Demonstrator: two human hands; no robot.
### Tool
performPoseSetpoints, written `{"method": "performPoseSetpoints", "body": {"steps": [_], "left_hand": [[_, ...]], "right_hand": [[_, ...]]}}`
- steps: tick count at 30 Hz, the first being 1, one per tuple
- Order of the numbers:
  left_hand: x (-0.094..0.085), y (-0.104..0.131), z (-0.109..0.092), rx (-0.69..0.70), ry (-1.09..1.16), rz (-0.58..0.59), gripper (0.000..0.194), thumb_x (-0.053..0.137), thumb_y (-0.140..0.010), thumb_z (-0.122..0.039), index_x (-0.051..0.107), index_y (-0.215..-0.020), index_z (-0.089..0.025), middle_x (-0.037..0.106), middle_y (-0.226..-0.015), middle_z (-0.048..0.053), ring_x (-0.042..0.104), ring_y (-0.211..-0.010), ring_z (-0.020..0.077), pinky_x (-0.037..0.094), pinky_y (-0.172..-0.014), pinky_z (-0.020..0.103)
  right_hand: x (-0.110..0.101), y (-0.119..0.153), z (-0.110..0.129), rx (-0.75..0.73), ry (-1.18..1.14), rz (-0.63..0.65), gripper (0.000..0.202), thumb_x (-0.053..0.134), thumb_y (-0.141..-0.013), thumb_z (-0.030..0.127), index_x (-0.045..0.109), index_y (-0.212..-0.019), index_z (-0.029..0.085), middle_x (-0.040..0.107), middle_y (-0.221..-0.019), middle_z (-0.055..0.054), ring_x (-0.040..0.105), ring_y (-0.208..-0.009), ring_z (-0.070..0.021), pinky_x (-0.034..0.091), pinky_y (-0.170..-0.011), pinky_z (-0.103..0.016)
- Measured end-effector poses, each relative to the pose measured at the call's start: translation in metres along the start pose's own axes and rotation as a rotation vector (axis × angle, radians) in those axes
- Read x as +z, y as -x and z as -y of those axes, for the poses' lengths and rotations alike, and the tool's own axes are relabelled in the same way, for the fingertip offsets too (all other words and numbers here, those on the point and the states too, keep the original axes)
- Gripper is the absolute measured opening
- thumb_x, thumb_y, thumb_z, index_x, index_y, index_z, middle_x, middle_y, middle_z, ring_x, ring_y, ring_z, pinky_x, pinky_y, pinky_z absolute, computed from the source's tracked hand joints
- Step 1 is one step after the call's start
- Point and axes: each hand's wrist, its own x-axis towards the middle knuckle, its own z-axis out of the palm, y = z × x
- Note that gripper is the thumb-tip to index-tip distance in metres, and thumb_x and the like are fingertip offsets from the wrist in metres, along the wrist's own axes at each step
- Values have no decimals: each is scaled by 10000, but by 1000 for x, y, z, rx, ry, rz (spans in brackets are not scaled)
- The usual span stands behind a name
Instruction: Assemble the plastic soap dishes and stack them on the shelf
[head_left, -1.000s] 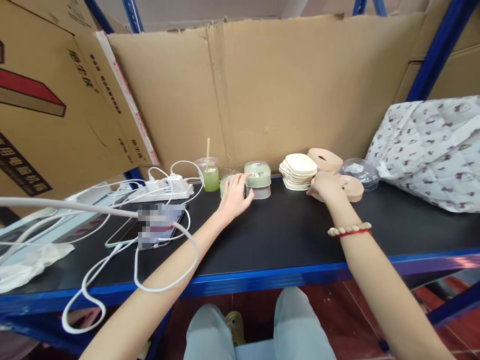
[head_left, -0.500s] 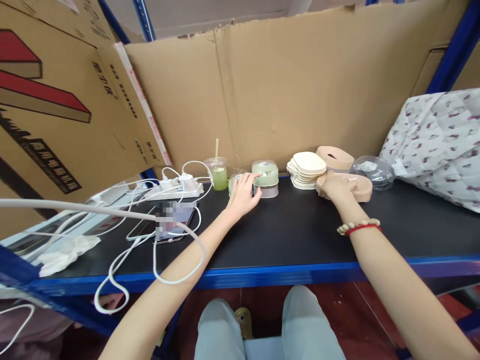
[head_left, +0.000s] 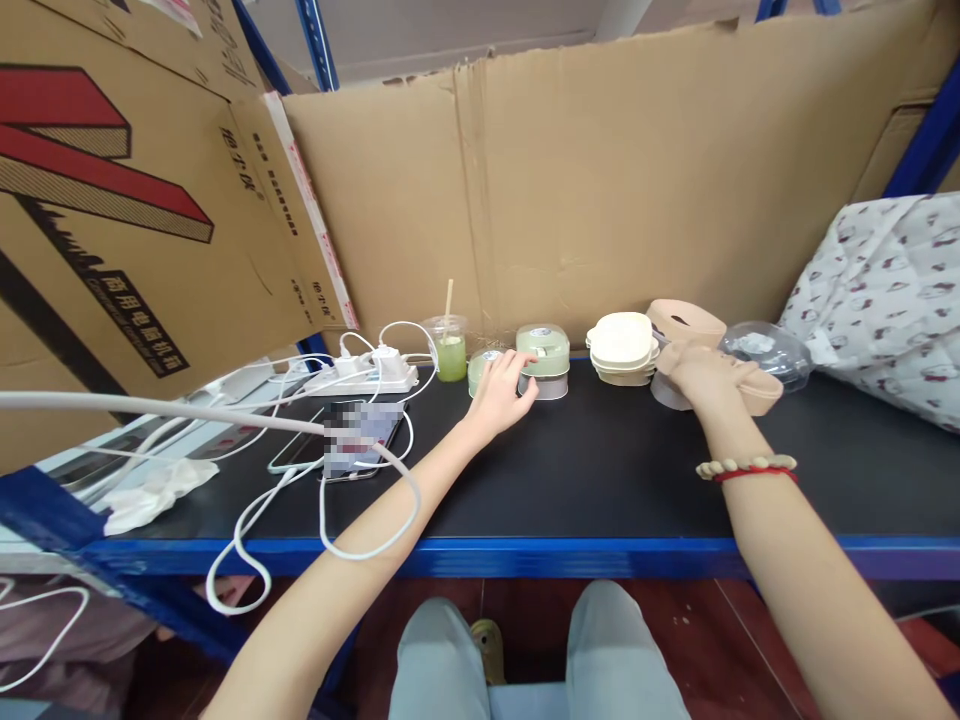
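the tan lid (head_left: 761, 392) tilts in the closed grip of the right hand (head_left: 696, 375), just beside the cream stack (head_left: 621, 343) on the tabletop (head_left: 570, 470). farther left, the left hand (head_left: 498, 398), its grip half open, is at the green container (head_left: 543, 352); contact is unclear.

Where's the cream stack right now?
Right of centre in the head view, the cream stack stands on the black tabletop, just left of the right hand.
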Motion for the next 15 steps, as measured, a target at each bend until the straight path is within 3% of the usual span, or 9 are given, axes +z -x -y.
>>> {"method": "performPoseSetpoints", "body": {"steps": [3,5,8,10,12,15], "left_hand": [[1,0,1,-1,25,8,232,459,-797,-134,560,-1002,-171,624,-985,65,566,-970,202,401,-883,352],[2,-1,2,5,69,22,195,466,-799,-145,578,-956,-173,629,-962,58,574,-945,193,409,-875,349],[4,-1,1,23,199,73,156,497,-807,-207,613,-906,-174,636,-905,52,590,-880,185,435,-849,352],[6,0,-2,22,324,115,230,560,-783,-275,625,-973,-162,643,-904,64,600,-864,189,453,-842,355],[9,4,-9,-2,458,188,464,636,-727,-332,573,-1144,-139,648,-1005,102,607,-935,212,459,-869,371],[15,10,-21,-16,558,371,807,741,-599,-367,447,-1305,-107,561,-1239,185,545,-1130,296,429,-948,438]], "right_hand": [[-11,10,4,231,-36,-29,680,452,-733,155,296,-1380,17,360,-1313,-277,362,-1253,-352,289,-1016,-515],[-21,21,9,244,-103,-125,741,449,-763,134,160,-1436,21,289,-1365,-268,329,-1287,-326,254,-1077,-453],[-26,35,19,51,-251,-338,738,413,-839,238,62,-1457,40,240,-1397,-239,249,-1337,-310,209,-1115,-421],[-20,43,29,-143,-346,-420,743,392,-861,323,47,-1456,43,245,-1398,-217,210,-1359,-269,220,-1122,-385],[-5,51,42,-367,-404,-420,742,360,-872,373,32,-1454,51,254,-1395,-203,228,-1352,-219,257,-1111,-355],[23,66,63,-674,-427,-301,777,406,-849,431,56,-1459,101,327,-1354,-179,328,-1282,-216,311,-1077,-386]]}}
